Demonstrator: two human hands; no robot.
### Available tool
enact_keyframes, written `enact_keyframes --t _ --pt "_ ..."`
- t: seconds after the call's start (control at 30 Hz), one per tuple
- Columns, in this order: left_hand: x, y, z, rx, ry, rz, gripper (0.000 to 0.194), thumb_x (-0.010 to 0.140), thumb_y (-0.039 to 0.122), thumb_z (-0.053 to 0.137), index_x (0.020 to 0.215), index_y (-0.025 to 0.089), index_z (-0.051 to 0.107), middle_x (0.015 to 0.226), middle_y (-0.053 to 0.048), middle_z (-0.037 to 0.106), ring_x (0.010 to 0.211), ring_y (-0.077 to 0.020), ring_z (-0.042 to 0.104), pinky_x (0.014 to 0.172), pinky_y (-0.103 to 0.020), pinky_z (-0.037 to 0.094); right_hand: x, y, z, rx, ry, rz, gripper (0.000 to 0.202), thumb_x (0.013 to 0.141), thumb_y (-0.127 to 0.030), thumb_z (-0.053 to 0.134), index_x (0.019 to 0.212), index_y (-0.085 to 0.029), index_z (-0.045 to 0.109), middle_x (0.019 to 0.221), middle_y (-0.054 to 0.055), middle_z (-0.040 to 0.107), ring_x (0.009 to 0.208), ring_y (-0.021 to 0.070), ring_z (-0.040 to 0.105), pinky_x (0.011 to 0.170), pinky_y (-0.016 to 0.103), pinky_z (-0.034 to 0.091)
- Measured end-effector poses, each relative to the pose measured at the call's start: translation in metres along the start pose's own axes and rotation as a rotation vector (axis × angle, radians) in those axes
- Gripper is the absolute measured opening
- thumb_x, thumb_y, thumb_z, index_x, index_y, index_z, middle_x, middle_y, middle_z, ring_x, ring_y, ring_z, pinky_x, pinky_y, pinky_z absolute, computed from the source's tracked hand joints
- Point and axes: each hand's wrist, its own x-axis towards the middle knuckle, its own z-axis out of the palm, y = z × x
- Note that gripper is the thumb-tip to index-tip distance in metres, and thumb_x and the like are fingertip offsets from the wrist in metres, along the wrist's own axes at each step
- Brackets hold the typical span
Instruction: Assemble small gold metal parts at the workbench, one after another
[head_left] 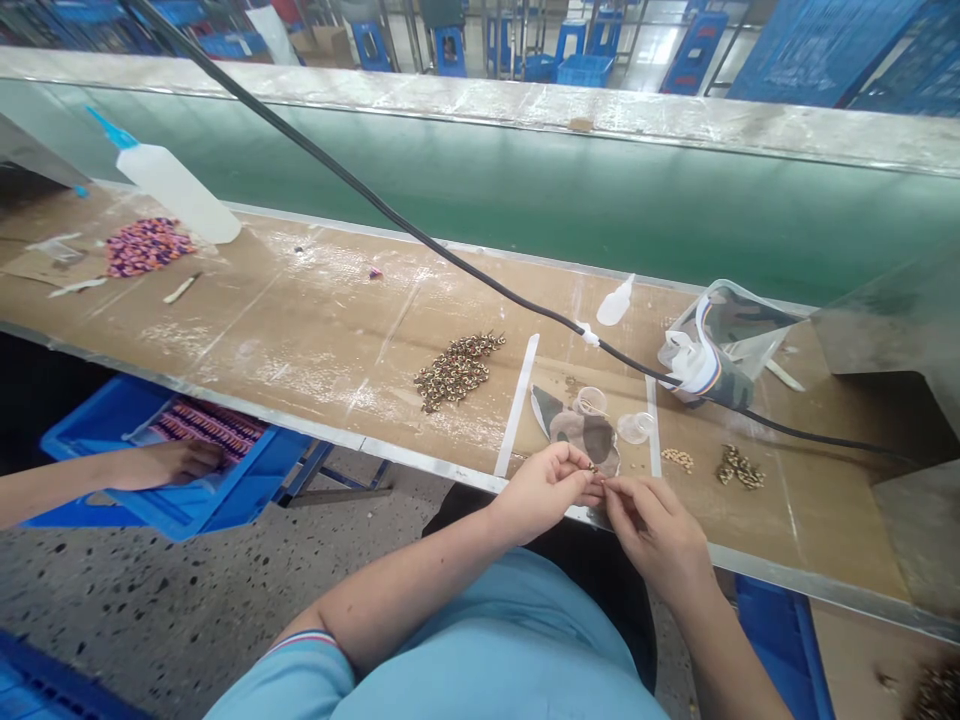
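Observation:
My left hand (549, 488) and my right hand (660, 522) meet at the table's front edge, fingertips pinched close together. Between the left fingertips shows a tiny dark-and-gold piece (592, 468), too small to name. Whatever the right fingertips pinch is hidden. Just beyond them lies a camouflage-patterned cloth (589, 436), with a clear round cup (590, 401) and a clear shallow dish (636, 428) beside it. A pile of dark-and-gold pieces (457, 372) sits to the left. On the right are small beige beads (677, 459) and a smaller dark-and-gold pile (739, 467).
A black cable (390, 212) crosses above the table. A small squeeze bottle (617, 302) and a camouflage-lined container (712, 350) stand behind. Farther left are a large bottle (180, 193) and colourful pieces (148, 246). Another person's hand (169, 464) reaches into a blue bin (225, 497).

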Motion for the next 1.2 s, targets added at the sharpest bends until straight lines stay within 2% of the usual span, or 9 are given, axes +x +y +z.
enact_keyframes --t 0.23,0.47,0.63,0.8,0.9,1.03,1.1,1.2 --pt "0.000 -0.002 0.001 0.086 -0.004 0.028 0.015 0.080 0.017 0.065 0.077 0.014 0.050 0.070 0.000 0.064 0.068 -0.0099 0.066 0.081 -0.030 0.053 -0.002 0.000 0.003 -0.049 0.002 0.028 0.012 0.092 -0.023 0.048 0.089 -0.019 0.059 0.078 0.001 0.065 0.064 0.0085 0.062 0.059 0.018 0.048" --pt "-0.002 -0.006 -0.002 0.225 -0.006 0.090 0.012 0.078 0.018 0.065 0.080 0.015 0.053 0.074 -0.001 0.066 0.074 -0.0118 0.067 0.081 -0.030 0.054 -0.001 -0.003 0.000 -0.023 -0.024 0.036 0.013 0.091 -0.021 0.048 0.089 -0.019 0.060 0.078 0.002 0.065 0.064 0.0095 0.062 0.060 0.019 0.048" --pt "-0.001 -0.006 -0.004 0.217 -0.004 0.060 0.013 0.077 0.018 0.066 0.079 0.015 0.054 0.074 -0.002 0.066 0.074 -0.0127 0.068 0.079 -0.029 0.054 -0.003 -0.002 0.000 0.016 -0.081 0.107 0.016 0.093 -0.026 0.044 0.089 -0.022 0.059 0.080 0.003 0.064 0.068 0.0121 0.062 0.061 0.022 0.050" --pt "0.003 -0.004 -0.006 0.110 -0.028 -0.005 0.023 0.073 0.024 0.073 0.079 0.014 0.053 0.069 -0.001 0.066 0.071 -0.0130 0.068 0.077 -0.030 0.053 -0.001 0.000 -0.001 0.245 -0.126 0.322 0.022 0.091 -0.036 0.047 0.080 -0.022 0.060 0.074 0.003 0.063 0.060 0.0124 0.058 0.053 0.023 0.048" --pt "0.004 -0.002 -0.009 0.054 -0.053 -0.030 0.031 0.068 0.031 0.078 0.079 0.013 0.054 0.072 -0.004 0.068 0.072 -0.0137 0.068 0.079 -0.031 0.053 0.001 0.002 -0.002 0.530 -0.165 0.558 0.029 0.086 -0.048 0.053 0.077 -0.020 0.060 0.065 0.002 0.060 0.050 0.0114 0.053 0.044 0.023 0.044" --pt "0.004 -0.001 -0.012 0.050 -0.099 -0.037 0.045 0.058 0.042 0.082 0.081 0.013 0.056 0.068 -0.004 0.068 0.064 -0.0134 0.066 0.071 -0.030 0.052 0.003 0.002 -0.004 0.895 -0.251 0.884 0.040 0.076 -0.059 0.062 0.079 -0.019 0.056 0.045 -0.006 0.045 0.038 0.0082 0.040 0.037 0.021 0.035" --pt "0.004 -0.001 -0.014 0.063 -0.131 -0.029 0.050 0.055 0.047 0.082 0.081 0.012 0.057 0.066 -0.003 0.067 0.060 -0.0127 0.064 0.064 -0.028 0.051 0.004 0.002 -0.004 0.981 -0.254 0.958 0.044 0.071 -0.060 0.066 0.078 -0.019 0.055 0.043 -0.007 0.041 0.037 0.0069 0.037 0.037 0.020 0.034" --pt "0.004 -0.001 -0.017 0.070 -0.167 -0.012 0.051 0.054 0.049 0.081 0.081 0.011 0.059 0.064 -0.002 0.065 0.058 -0.0124 0.063 0.059 -0.025 0.048 0.006 0.002 -0.003 1.038 -0.257 0.985 0.045 0.068 -0.061 0.069 0.077 -0.018 0.056 0.043 -0.007 0.041 0.038 0.0064 0.036 0.037 0.019 0.033"
